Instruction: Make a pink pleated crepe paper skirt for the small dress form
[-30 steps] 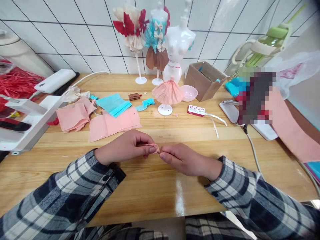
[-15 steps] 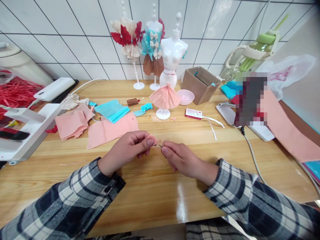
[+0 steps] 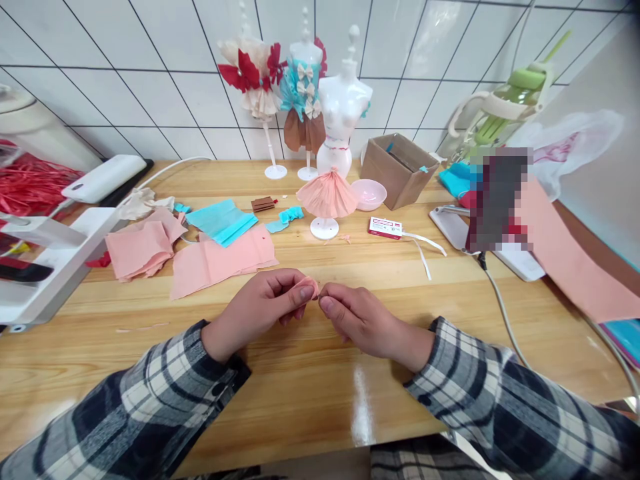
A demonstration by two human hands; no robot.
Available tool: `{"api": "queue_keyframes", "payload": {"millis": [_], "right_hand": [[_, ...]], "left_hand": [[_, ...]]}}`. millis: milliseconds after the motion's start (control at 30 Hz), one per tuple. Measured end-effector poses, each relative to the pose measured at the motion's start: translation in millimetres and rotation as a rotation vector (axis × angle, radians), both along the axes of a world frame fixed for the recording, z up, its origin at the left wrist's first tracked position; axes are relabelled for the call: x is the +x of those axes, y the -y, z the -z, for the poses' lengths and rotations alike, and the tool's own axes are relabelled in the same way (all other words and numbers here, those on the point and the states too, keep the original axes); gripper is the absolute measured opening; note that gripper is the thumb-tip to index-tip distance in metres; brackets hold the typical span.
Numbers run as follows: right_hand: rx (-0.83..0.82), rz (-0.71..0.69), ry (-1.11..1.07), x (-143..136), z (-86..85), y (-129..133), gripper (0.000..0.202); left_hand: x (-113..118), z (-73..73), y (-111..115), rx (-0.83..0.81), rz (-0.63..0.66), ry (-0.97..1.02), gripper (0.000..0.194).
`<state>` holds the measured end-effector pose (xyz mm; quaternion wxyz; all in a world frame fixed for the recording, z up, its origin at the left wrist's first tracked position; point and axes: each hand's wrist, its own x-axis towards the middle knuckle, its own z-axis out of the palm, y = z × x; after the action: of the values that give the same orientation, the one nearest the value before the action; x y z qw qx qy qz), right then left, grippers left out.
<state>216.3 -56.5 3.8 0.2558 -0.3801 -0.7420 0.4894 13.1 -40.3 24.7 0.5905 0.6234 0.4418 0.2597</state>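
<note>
My left hand (image 3: 277, 297) pinches a small folded piece of pink crepe paper (image 3: 313, 285) between thumb and fingers. Close on its right, my right hand (image 3: 357, 320) is closed in a pinch on a thin, needle-like tip, mostly hidden by the fingers. That tip meets the paper's right edge or lies very near it. Beyond my hands stands a white mini dress form (image 3: 344, 100) with a pink pleated paper skirt (image 3: 327, 193) around its lower part. Flat pink crepe paper (image 3: 225, 260) and a blue folded sheet (image 3: 223, 222) lie to the left.
Two dressed mini forms stand by the tiled wall, one with red bows (image 3: 243, 72), one with a brown skirt (image 3: 303, 130). A pink bowl (image 3: 369, 194), a cardboard box (image 3: 397, 170) and a small labelled box (image 3: 385, 227) sit behind. A cable (image 3: 500, 300) runs at right.
My two hands have come closer together. The thin tip in my right hand has moved up to the paper, and the paper's edge now looks more curled.
</note>
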Motion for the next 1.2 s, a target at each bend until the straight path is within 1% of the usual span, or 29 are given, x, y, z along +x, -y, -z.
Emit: {"api": "queue_keyframes", "payload": {"millis": [233, 400, 600, 900, 1200], "right_hand": [[0.014, 0.017, 0.014, 1.2, -1.6, 0.4, 0.028], [-0.001, 0.019, 0.000, 1.1, -1.7, 0.9, 0.027], [-0.040, 0.034, -0.003, 1.2, -0.5, 0.4, 0.032], [-0.021, 0.042, 0.014, 1.6, -2.4, -1.7, 0.031], [-0.058, -0.012, -0.017, 5.0, -0.1, -5.7, 0.036]], "left_hand": [[1.0, 0.9, 1.7, 0.020, -0.048, 0.016, 0.035], [4.6, -0.3, 2.7, 0.017, -0.043, 0.027, 0.033], [7.2, -2.8, 4.2, 0.070, -0.118, -0.009, 0.033], [7.1, -2.6, 6.0, 0.135, -0.114, -0.104, 0.032], [5.9, -3.1, 4.9, 0.151, -0.093, -0.132, 0.030]]}}
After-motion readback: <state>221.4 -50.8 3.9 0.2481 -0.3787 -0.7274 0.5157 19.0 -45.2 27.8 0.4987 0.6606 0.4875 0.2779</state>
